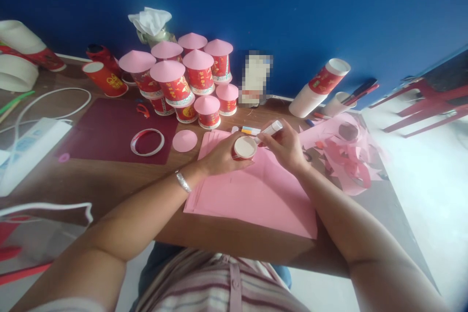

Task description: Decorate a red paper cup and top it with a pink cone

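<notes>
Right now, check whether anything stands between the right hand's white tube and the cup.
Nothing visible does. In the right hand, the white tube has its lower end close beside the cup in the left hand; the pink sheets lie beneath, not between.

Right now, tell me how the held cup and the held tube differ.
The cup is wide, the tube slim. The cup shows red below its pale end; the tube looks white. The left hand holds the cup, the right hand the tube. Both are in hand.
</notes>
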### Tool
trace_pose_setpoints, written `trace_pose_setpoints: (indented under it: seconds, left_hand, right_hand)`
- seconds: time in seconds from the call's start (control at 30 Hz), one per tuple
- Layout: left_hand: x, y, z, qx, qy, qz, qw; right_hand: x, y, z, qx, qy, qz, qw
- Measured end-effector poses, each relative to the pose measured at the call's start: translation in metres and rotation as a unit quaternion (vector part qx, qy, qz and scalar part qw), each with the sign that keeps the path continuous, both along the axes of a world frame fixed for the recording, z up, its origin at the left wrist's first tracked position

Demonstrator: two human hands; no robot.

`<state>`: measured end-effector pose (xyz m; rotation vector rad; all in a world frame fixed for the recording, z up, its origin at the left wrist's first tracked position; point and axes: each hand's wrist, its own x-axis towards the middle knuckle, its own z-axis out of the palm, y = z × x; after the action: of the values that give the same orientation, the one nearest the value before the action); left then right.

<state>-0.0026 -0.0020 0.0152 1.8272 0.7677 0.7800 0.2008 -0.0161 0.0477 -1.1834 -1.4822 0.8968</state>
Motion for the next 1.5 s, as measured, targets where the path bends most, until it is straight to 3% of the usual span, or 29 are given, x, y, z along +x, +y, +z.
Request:
trace_pose_setpoints:
  seconds: [0.13,0.4,0.63,0.87,1.13,1.33,1.5]
  left_hand:
    - [0.000,0.000,-0.001,-0.005,0.008,0.006,1.000]
    - [0.001,0.000,0.001,-0.015,0.011,-0.006,1.000]
    - [0.002,0.000,0.002,-0.012,0.004,-0.012,1.000]
    - [0.003,0.002,0.003,-0.008,-0.014,-0.055,0.998]
    - [0.001,0.000,0.006,-0.022,0.007,-0.040,0.999]
    - [0.002,0.001,0.002,-0.021,-0.003,-0.044,0.999]
    - [0.003,0.001,0.008,-0.026,-0.003,-0.059,0.998]
  right_hand:
    - [-0.003,-0.001,0.001,0.012,0.032,-0.006,0.999]
    - [-0.005,-0.001,0.009,0.007,-0.033,0.010,0.999]
    - [-0.004,0.001,0.007,0.007,-0.012,0.005,1.000]
    - [-0.004,-0.001,0.011,0.016,-0.120,-0.007,0.993]
    - [-0.004,0.000,0.007,0.018,-0.075,-0.005,0.997]
    - [-0.007,-0.003,0.011,0.048,-0.147,-0.006,0.988]
    - [-0.005,0.002,0.010,0.031,-0.154,-0.019,0.987]
